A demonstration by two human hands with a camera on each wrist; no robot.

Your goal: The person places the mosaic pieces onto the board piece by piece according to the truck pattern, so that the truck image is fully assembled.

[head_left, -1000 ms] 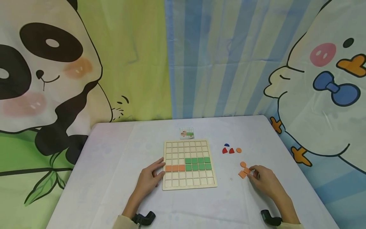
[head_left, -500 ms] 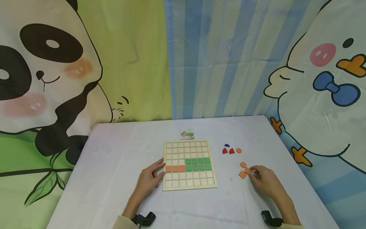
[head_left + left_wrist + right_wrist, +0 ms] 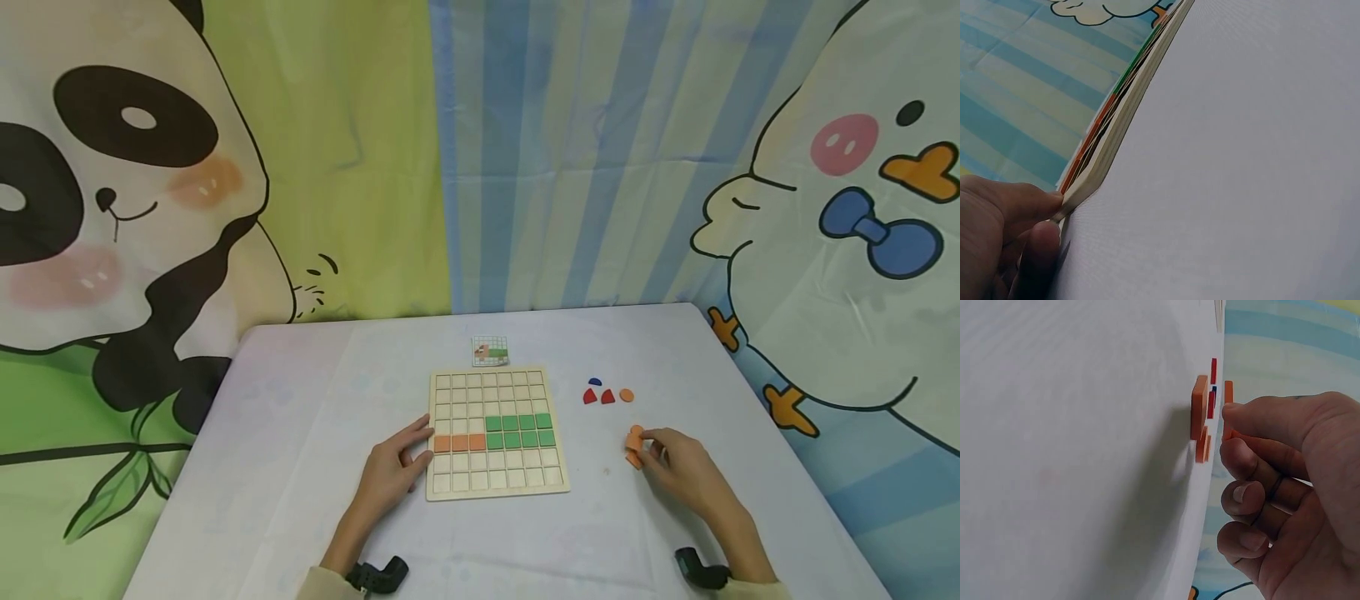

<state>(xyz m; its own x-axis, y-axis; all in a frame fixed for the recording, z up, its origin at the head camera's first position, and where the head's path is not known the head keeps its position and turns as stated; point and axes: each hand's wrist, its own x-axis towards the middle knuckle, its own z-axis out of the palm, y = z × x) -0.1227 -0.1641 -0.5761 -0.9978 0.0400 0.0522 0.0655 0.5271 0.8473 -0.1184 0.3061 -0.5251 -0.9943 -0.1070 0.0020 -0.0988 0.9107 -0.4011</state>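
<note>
My left hand [image 3: 390,468] is at the left edge of a pale wooden grid board [image 3: 495,479], its thumb and fingertips touching the rim. In the left wrist view the thumb and a finger meet the corner of the board [image 3: 1119,128]. Green square tiles [image 3: 519,429] and orange square tiles [image 3: 460,442] fill part of the grid. Between thumb and index finger, my right hand [image 3: 686,471] pinches an orange tile [image 3: 1228,392], raised off the table. Other orange pieces [image 3: 1199,406] lie close beneath it, partly hidden in the head view.
Two red pieces [image 3: 598,396], a blue half-round piece [image 3: 595,382] and an orange disc [image 3: 626,395] lie right of the board. A small picture card [image 3: 491,351] sits behind it. The white tablecloth [image 3: 337,375] reaches back to a printed curtain [image 3: 517,167].
My right hand has lifted an orange tile and shifted slightly left, so it now overlaps the other orange pieces. The left hand stays at the board.
</note>
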